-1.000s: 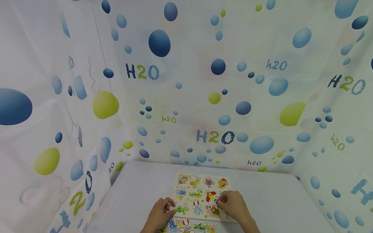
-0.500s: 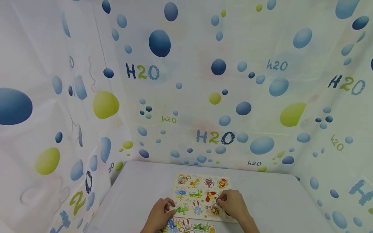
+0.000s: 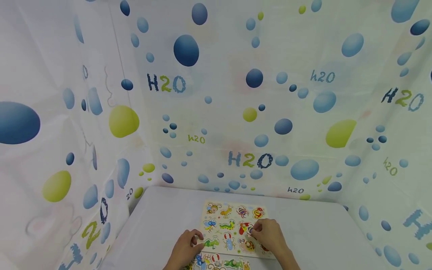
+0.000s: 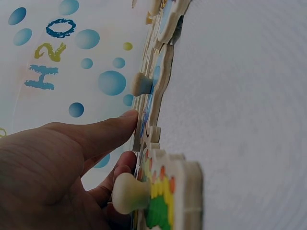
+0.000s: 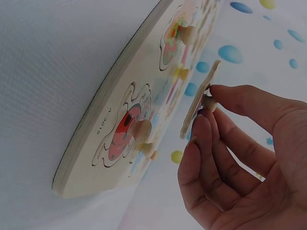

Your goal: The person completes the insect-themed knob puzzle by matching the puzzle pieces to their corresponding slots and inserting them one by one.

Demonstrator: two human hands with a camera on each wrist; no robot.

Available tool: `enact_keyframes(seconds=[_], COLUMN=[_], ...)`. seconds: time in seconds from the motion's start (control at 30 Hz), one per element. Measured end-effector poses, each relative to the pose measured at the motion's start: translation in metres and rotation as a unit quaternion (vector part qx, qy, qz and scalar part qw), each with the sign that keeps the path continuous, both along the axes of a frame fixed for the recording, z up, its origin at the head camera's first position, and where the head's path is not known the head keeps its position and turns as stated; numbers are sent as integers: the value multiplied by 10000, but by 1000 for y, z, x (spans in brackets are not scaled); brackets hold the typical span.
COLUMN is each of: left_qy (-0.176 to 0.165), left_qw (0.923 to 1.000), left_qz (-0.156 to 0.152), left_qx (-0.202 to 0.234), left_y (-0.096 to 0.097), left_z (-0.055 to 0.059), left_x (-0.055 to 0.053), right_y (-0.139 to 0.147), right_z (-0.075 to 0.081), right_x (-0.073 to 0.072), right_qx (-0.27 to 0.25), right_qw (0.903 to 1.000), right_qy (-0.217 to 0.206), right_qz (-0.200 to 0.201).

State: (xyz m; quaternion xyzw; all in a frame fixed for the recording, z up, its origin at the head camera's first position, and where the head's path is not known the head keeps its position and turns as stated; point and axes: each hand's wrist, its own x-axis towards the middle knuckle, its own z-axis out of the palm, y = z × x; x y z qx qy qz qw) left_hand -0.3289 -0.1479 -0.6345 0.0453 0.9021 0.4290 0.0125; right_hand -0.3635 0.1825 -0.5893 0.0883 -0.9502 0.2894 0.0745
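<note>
Head view: R hand (image 3: pixel 271 237) pinches a dark-striped insect puzzle pc (image 3: pixel 250 231) over the right part of the wooden puzzle board (image 3: pixel 244 254), so step in hand is prob. fitting that pc; next move, I'd judge, calls for matching its outline to a recess, turning it if need be, then lowering it flat & letting go. L hand (image 3: pixel 184 248) is at the board's near left corner, thumb & fingers curved w/ a gap btwn them; can't see anything gripped there. Blue insect pc (image 3: pixel 200 259), green insect pc (image 3: pixel 232 263) & others lie on the table (image 3: pixel 152 225), just nearer the person than the board, beside L hand. L wrist view: thumb & fingertips are apart at the board's edge, poss. steadying it, tho exact contact is unclear; a yellow-and-green pc (image 4: pixel 160 201) w/ its pale round knob (image 4: pixel 130 193) is just beside the fingers, knob not held. R wrist view: thumb & fingertips hold the striped pc by its small peg (image 5: pixel 209 102), pc nearly edge-on, apart from the board & roughly parallel to it. Ladybird pc (image 5: pixel 125 128) sits near the board's corner inside a cut outline, apart from R hand; can't tell which recess suits the held pc
</note>
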Motion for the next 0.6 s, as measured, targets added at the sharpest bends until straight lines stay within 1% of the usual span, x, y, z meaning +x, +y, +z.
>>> enact_keyframes(seconds=[0.2, 0.37, 0.6], left_qy=[-59, 23, 54], left_qw=[10000, 10000, 10000], left_qz=[41, -11, -24], left_qx=[-3, -25, -13], left_y=[0, 0, -1], left_z=[-1, -1, -1], left_x=[0, -1, 0], right_y=[-2, -2, -3], right_z=[-3, -2, -4], right_x=[-4, -7, -12], right_qx=[-30, -54, -10], right_qw=[10000, 9999, 9999], right_qy=[43, 61, 129], right_qz=[27, 86, 16])
